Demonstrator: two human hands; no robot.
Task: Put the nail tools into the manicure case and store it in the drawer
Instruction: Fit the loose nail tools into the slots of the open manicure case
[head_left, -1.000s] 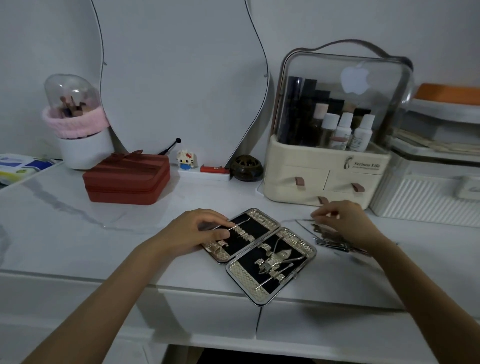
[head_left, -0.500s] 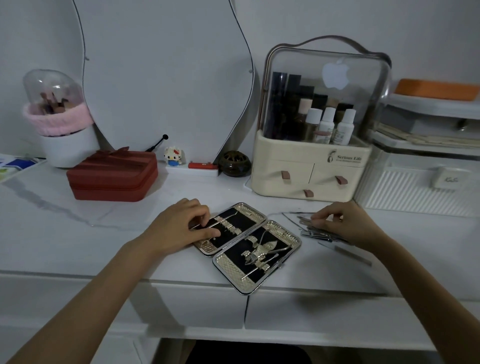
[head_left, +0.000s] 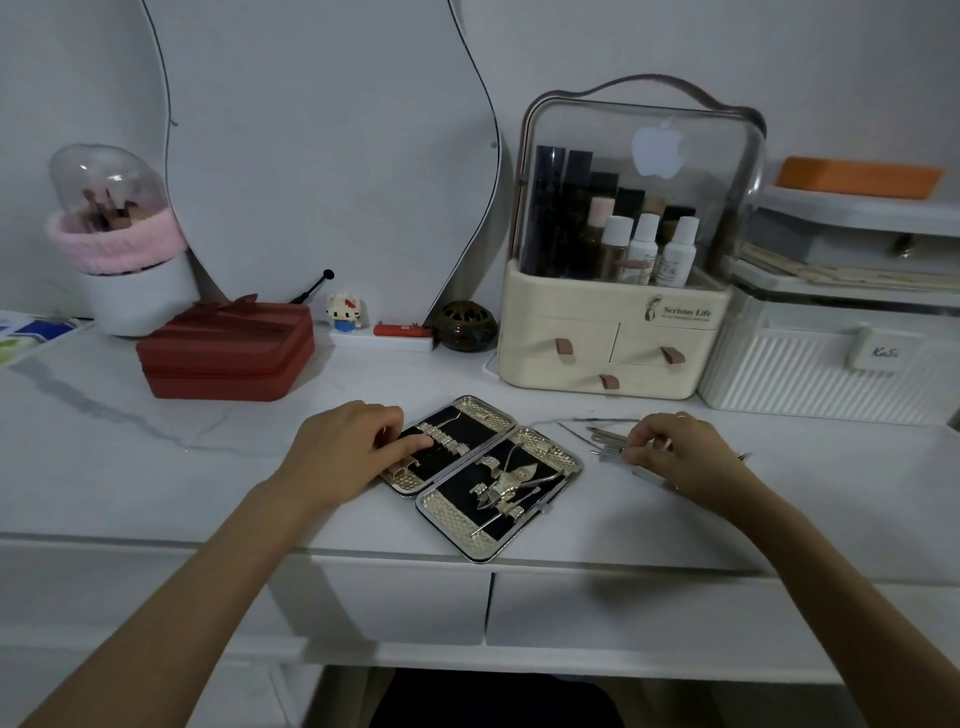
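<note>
Head view, item: manicure case (head_left: 480, 475), hinged, lay fully open on white counter (head_left: 156, 467) near front edge, just above seam between two drawers (head_left: 488, 608). Finish: pale gold textured metal rim, black lining, row of small metal clips per half. Far half held one thin probe across clips; near half held approx. three or four tools, incl. what looked like nippers, exact count unclear. Loose nail tools (head_left: 605, 439), thin flat steel pcs, lay in a small heap on counter just right of case. Left hand (head_left: 345, 457) rested on far half, index finger straight & pressing on lining by clips, nothing gripped. Right hand (head_left: 675, 452) sat over heap w/ fingers (head_left: 636, 454) curled, appeared to pinch one tool; grip partly hidden. Risks, as judged: thin pcs could slip from pinch or scatter when heap gets disturbed, poss. sliding off counter; tool not seated fully under clip could pop out or stop lid closing; sharp tips near fingers; case close to edge, push w/o left hand steadying could skid it off. Drawers both shut, storing not yet started.
</note>
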